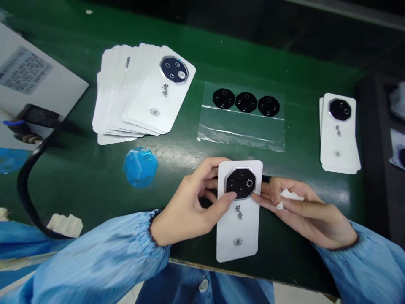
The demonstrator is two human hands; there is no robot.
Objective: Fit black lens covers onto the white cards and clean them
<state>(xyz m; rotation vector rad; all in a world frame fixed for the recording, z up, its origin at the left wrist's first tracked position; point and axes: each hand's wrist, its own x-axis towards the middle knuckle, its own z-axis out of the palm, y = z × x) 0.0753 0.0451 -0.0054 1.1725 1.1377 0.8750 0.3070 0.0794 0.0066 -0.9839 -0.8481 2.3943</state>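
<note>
Blue striped sleeves (pixel 95 259) extend forward; the left hand (pixel 186 202) clasps a white rectangular phone-back card (pixel 238 232) over a green mat (pixel 278 55), while the bent right hand (pixel 308 215) pinches a small white wipe (pixel 289 196).

this is looking like an electronics assembly workshop, with a green anti-static worktop (pixel 228 55), blue striped smock sleeves (pixel 95 257) and stacked phone-back cards (pixel 158 97) showing.

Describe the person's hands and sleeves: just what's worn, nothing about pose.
The left hand and right hand are bare, with no gloves. Each arm wears a light blue, finely striped sleeve, gathered at an elastic cuff with a dark edge.
</note>
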